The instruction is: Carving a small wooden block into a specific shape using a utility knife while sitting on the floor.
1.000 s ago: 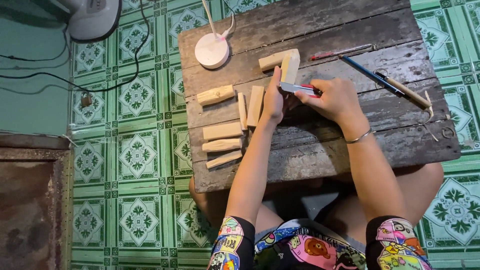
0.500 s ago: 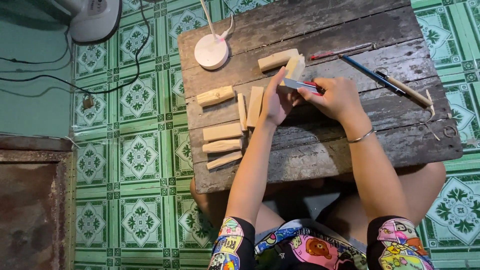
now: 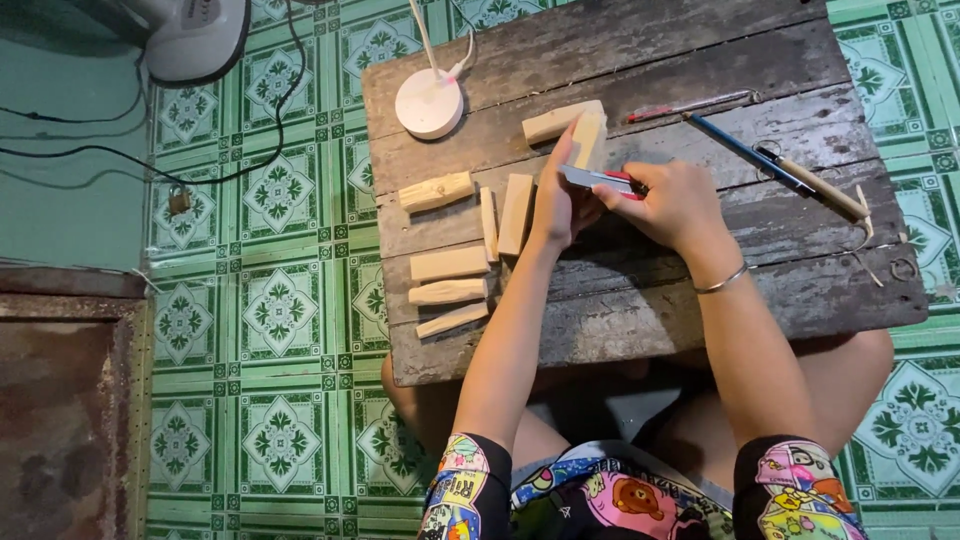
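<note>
Both arms are bare from the grip up to short sleeves. The sleeves belong to a dark shirt (image 3: 610, 500) crowded with bright cartoon prints in pink, yellow, blue and green, a small brown bear among them. A thin silver bangle (image 3: 722, 281) circles the wrist just behind the right hand (image 3: 665, 200). The left hand (image 3: 556, 205) wears nothing. The knees are bare.

wood block (image 3: 590, 138): pale, upright on table | knife (image 3: 592, 179): grey blade flat against block
</note>
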